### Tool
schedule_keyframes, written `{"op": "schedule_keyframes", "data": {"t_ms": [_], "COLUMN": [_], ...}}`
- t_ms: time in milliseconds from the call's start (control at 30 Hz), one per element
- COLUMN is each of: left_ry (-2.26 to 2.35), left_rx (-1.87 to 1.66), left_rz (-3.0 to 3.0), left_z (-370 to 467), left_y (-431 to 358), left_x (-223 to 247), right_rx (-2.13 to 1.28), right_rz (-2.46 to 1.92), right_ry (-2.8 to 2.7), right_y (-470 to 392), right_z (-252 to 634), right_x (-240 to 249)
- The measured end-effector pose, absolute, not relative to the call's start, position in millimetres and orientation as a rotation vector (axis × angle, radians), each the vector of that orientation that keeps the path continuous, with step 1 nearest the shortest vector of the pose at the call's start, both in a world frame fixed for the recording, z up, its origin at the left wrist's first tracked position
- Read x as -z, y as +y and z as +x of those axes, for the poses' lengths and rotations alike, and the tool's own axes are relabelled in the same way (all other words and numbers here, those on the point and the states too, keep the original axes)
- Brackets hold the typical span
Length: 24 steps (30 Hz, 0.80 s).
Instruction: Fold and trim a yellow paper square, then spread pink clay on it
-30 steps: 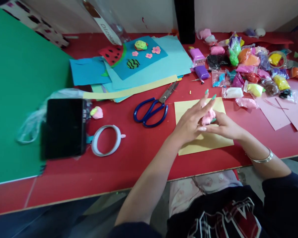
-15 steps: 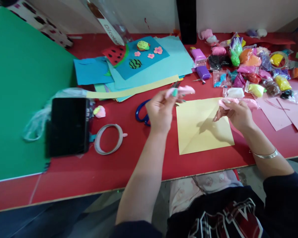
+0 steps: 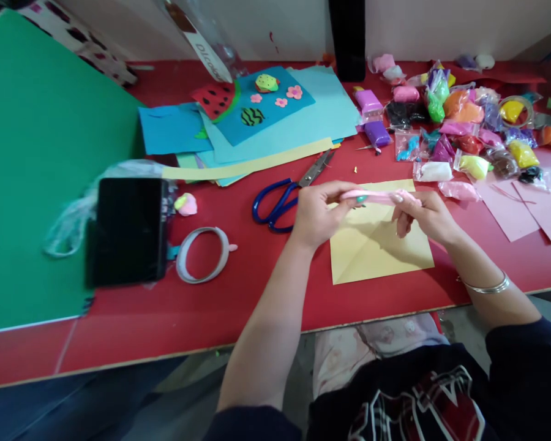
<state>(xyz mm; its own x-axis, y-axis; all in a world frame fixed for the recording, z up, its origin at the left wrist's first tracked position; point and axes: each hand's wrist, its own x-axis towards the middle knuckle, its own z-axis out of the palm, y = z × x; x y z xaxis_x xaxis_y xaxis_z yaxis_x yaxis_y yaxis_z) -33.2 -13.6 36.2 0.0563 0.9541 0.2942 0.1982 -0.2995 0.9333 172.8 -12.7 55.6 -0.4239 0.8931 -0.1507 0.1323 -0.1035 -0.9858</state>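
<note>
A strip of pink modelling clay point(image 3: 377, 196) stretches between my two hands above a yellow sheet of paper point(image 3: 376, 254). My left hand point(image 3: 324, 211) pinches its left end between thumb and fingers. At the other end, my right hand point(image 3: 425, 214) grips the clay with closed fingertips. Just beyond my right hand lies a packet of pink clay point(image 3: 460, 190) on the red table. Blue-handled scissors point(image 3: 284, 205) rest close to my left hand, blades pointing away to the right.
Many bagged clays point(image 3: 468, 113) crowd the back right. A blue sheet point(image 3: 239, 131) with clay fruit and flowers lies on stacked paper. To the left are a roll of tape point(image 3: 179, 269), a black device point(image 3: 129, 233) and a green board point(image 3: 37, 184). Pink sheets point(image 3: 509, 214) lie right.
My hands have come together, and the pink clay from both now forms one stretched strip. The pink packet now lies on the table, and the scissors are uncovered.
</note>
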Motion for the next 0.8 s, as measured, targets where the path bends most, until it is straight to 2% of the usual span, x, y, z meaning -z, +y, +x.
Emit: {"op": "schedule_keyframes", "data": {"t_ms": [167,333,633,800], "left_ry": [1.17,1.01,1.152,1.324], "left_rx": [-1.524,-1.242,-1.213,-1.536], "left_rz": [1.432,1.702,1.897,1.571], "left_z": [-35.4,-12.4,-26.3,-38.5], "left_y": [-4.5,-18.9,-20.7,-10.0], "left_x": [-25.0,-29.8,-40.9,-32.4], "right_rx": [-1.868,-1.996,-1.743,-1.622], "right_rz": [-0.974,-0.924,-0.98,-0.947], "right_ry": [-1.29,-1.412,-1.639,-1.305], "right_y": [-4.0,-11.2,-7.3,-0.3], "right_z": [175.5,166.9,177.0,178.7], "right_x": [-54.6,-49.6,-56.1,-52.4]}}
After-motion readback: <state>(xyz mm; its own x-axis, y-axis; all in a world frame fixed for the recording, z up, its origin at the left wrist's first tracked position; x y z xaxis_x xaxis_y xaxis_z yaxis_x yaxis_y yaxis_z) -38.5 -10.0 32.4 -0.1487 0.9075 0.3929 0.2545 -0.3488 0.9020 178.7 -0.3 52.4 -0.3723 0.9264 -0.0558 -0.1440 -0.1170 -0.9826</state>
